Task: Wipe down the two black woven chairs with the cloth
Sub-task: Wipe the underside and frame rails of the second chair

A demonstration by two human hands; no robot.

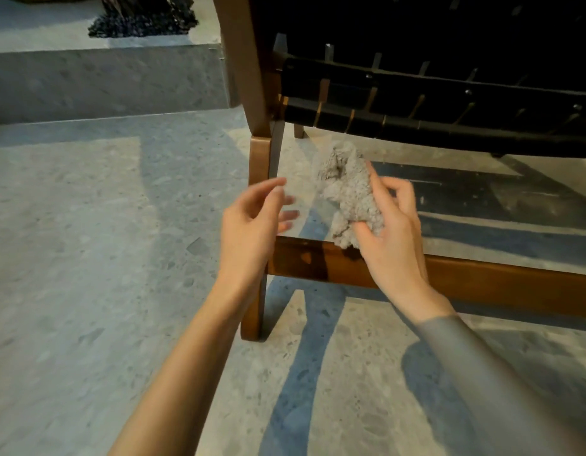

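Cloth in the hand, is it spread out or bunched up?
Bunched up: the grey cloth is a crumpled wad pinched by the right hand, with the left hand open beside it.

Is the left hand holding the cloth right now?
No, the cloth is gripped by the right hand, while the left hand is open beside it, a gap between them.

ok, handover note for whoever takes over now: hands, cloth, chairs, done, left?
Left hand: open, empty, beside the cloth.
Right hand: grips the bunched cloth by the lower rail of the chair, below the woven seat.
One chair in view; the second is not.
Done: cannot tell.
Left: likely wipe this chair's straps and frame, then the second chair.
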